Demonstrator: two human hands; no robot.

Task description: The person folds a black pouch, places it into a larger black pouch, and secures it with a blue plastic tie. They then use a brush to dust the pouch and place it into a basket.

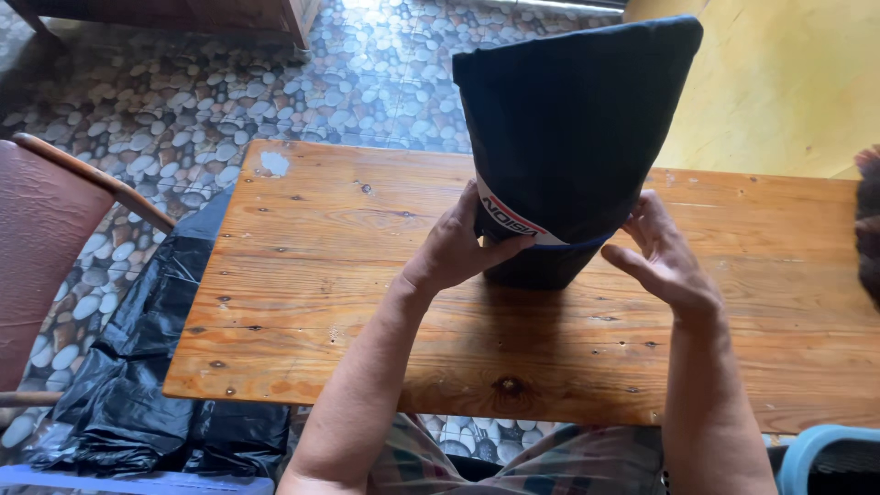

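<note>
A folded dark navy cloth with a white printed band near its lower part is held upright over the wooden table, its lower edge resting on the boards. My left hand grips its lower left edge, thumb across the front. On the cloth's lower right edge rests my right hand, fingers pressed against the fabric. The cloth's upper end tilts away from me, toward the far side of the table.
A black plastic bag lies on the pebble-patterned floor left of the table. A reddish chair with a wooden arm stands at the far left. A light blue plastic object is at the bottom right. A yellow wall rises beyond the table.
</note>
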